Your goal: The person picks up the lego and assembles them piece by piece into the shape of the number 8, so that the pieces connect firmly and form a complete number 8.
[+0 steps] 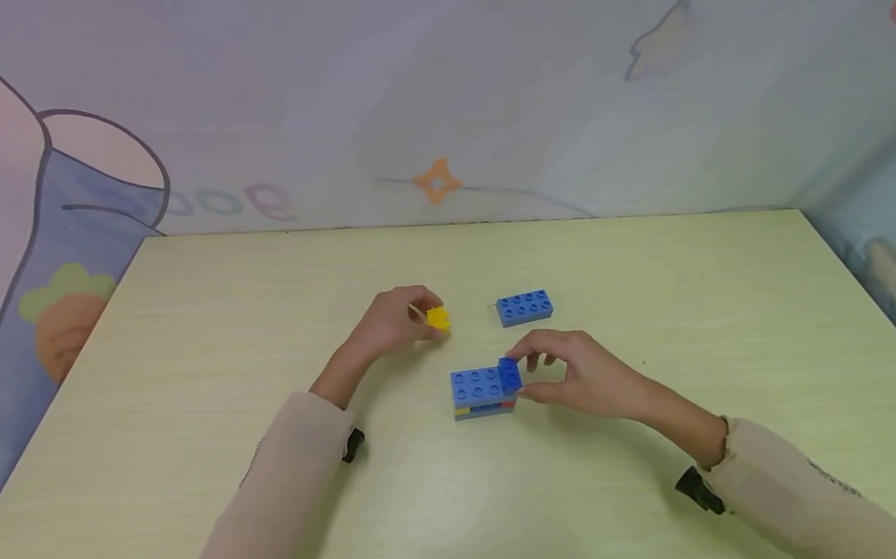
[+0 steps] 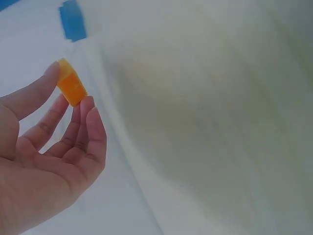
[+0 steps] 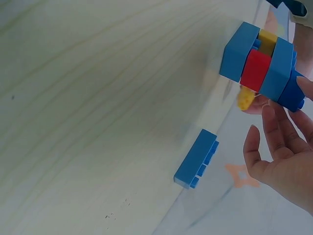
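Thumb and fingertips of my left hand (image 1: 393, 323) pinch a small yellow toy brick (image 1: 438, 317), held left of a loose blue brick. My right hand (image 1: 591, 377) pinches a small dark blue brick (image 1: 509, 375) at the right end of the top of a brick stack (image 1: 473, 384). Whether that brick is fully pressed down, I cannot tell. In the right wrist view, the stack has two long blue bricks with a red brick (image 3: 256, 68) and a yellow one (image 3: 267, 42) between them.
The loose blue brick (image 1: 524, 309) with two rows of studs lies behind the stack on the pale wooden table (image 1: 195, 340). A patterned cloth backdrop (image 1: 440, 88) rises along the table's far edge.
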Demonstrator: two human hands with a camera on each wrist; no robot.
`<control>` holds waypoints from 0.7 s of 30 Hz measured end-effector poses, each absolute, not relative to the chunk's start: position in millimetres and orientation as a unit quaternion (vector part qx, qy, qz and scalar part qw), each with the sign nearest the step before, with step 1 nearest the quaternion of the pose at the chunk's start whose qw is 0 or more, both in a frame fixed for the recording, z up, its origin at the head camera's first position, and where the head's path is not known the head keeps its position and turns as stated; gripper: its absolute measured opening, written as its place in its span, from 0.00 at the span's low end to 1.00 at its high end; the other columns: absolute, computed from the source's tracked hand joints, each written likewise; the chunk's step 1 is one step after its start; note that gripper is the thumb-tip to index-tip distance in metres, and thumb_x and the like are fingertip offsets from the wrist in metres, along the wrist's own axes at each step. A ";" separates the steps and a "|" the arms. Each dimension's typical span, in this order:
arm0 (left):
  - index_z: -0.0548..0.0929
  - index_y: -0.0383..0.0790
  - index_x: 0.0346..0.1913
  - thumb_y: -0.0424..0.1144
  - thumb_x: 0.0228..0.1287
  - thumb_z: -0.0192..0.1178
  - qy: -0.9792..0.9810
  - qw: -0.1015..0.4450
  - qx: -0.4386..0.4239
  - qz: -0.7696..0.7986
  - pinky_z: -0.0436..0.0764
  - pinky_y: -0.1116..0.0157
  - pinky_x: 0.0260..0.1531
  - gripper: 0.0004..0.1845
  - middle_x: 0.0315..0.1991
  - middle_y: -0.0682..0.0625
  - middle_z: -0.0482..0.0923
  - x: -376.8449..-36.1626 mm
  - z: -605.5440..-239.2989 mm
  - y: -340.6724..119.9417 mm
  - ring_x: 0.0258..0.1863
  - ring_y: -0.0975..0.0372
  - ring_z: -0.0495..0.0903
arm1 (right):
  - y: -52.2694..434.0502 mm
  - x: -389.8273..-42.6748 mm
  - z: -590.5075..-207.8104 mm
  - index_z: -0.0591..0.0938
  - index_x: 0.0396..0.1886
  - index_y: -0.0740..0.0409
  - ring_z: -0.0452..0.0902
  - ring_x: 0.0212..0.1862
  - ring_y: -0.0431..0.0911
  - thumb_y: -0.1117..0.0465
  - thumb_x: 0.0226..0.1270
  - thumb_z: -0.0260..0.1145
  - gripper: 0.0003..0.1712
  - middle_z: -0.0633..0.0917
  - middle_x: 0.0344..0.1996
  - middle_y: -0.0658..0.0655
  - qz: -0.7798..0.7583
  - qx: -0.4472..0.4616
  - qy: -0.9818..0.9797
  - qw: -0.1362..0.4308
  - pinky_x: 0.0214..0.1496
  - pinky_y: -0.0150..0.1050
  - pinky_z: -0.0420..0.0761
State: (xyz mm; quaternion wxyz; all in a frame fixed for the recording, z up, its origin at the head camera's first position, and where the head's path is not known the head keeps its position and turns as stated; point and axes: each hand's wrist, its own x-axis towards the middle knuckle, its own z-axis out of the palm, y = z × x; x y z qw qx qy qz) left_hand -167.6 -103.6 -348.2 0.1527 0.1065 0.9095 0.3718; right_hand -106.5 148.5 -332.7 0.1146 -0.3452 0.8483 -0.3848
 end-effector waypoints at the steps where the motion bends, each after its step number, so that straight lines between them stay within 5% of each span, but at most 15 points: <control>1: 0.78 0.36 0.48 0.35 0.52 0.67 0.906 0.150 0.107 0.381 0.75 0.63 0.39 0.19 0.43 0.45 0.76 -164.7 -345.7 -104.1 0.41 0.55 0.75 | 148.3 -106.3 -332.5 0.78 0.46 0.62 0.74 0.41 0.45 0.67 0.54 0.67 0.17 0.81 0.41 0.53 -0.385 -0.344 0.849 0.115 0.44 0.44 0.76; 21: 0.75 0.39 0.46 0.32 0.52 0.67 0.859 0.125 0.138 0.477 0.76 0.60 0.45 0.18 0.41 0.52 0.78 -84.2 -328.3 -94.6 0.45 0.59 0.77 | 147.5 -105.6 -332.2 0.78 0.46 0.62 0.74 0.41 0.45 0.67 0.53 0.68 0.18 0.81 0.41 0.53 -0.386 -0.343 0.849 0.111 0.44 0.43 0.76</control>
